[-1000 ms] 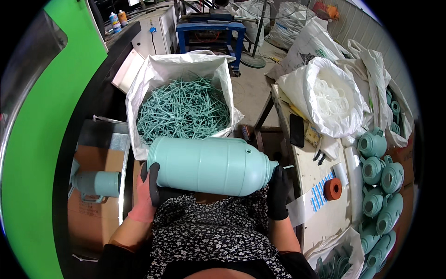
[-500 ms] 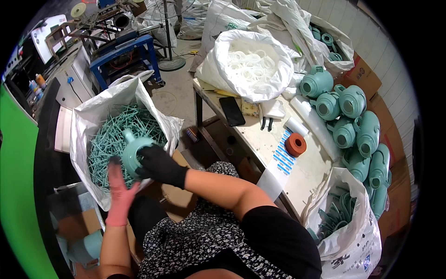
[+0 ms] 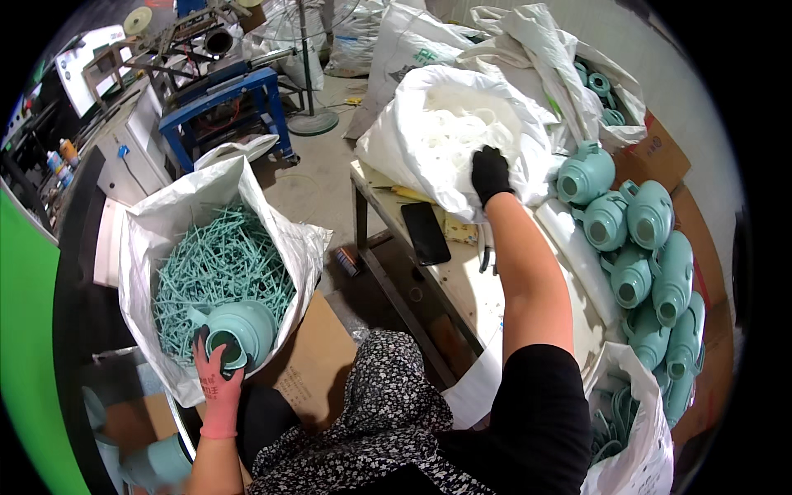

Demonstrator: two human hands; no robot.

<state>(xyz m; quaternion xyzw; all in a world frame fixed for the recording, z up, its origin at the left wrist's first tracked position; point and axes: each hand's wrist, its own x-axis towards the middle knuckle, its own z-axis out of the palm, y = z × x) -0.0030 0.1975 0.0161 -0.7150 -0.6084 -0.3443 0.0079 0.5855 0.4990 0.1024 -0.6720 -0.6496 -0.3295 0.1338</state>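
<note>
A teal plastic kettle-shaped shell (image 3: 252,326) lies tilted over the near side of a white sack (image 3: 307,247), its round open neck toward me. My left hand (image 3: 216,375), in a pink glove with dark fingertips, grips it at the neck rim. Thin teal plastic sticks (image 3: 223,260) fill the sack beneath it. My right hand (image 3: 492,173), in a black glove, reaches over the table into another white sack (image 3: 396,136) of translucent white rings (image 3: 450,128). Its fingers are curled at the rings; whatever they hold is hidden.
On the white table (image 3: 462,280) lie a black phone (image 3: 426,234) and a clear plastic roll (image 3: 577,257). More teal shells (image 3: 648,216) are stacked at the right. A sack of teal curved parts (image 3: 648,462) stands near right. A blue metal stand (image 3: 223,103) is at the far left.
My right hand has left the shell and moved right, into the sack of rings. The shell has turned and come nearer, its neck now toward me, with my left hand gripping it.
</note>
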